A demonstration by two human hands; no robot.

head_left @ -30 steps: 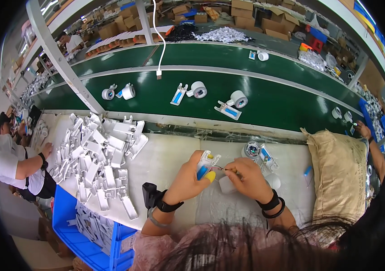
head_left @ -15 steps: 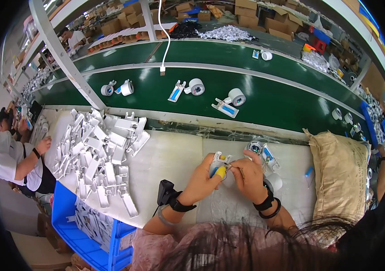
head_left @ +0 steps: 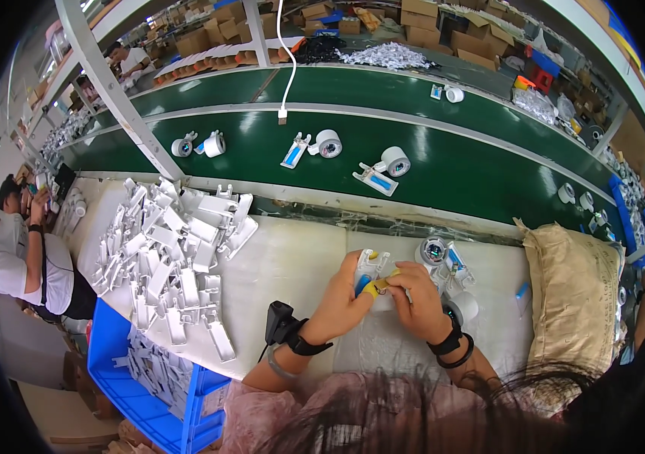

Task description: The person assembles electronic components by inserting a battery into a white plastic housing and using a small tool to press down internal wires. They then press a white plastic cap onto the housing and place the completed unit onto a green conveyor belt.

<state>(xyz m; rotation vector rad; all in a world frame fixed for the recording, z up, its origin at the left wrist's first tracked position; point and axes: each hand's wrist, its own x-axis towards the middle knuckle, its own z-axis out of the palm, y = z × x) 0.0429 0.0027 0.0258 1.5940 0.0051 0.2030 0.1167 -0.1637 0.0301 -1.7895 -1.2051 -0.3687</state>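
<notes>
My left hand (head_left: pixel 335 304) is closed round a white plastic housing (head_left: pixel 374 259) with a blue cylindrical piece (head_left: pixel 362 284) inside it. Yellow covers the left thumb tip. My right hand (head_left: pixel 419 301) has its thumb and finger pinched together against the housing's near side, touching the left thumb; whatever lies between them is too small to make out. Just beyond the right hand stand a round white lamp-like head (head_left: pixel 434 250) and another white housing (head_left: pixel 456 261) with a blue piece. A second white round part (head_left: pixel 464 306) sits beside the right wrist.
Left of my hands lies a heap of white housings (head_left: pixel 160 276), above a blue bin (head_left: pixel 122 393) of similar parts. A brown sack (head_left: pixel 573 295) stands at the right. Beyond the table runs a green conveyor (head_left: pixel 251 163) carrying several assemblies. A white cable (head_left: pixel 289 83) hangs overhead.
My right fingers have closed in toward the left thumb, and the raised right index finger has come down. The view has shifted slightly. A co-worker at the left has lifted an arm.
</notes>
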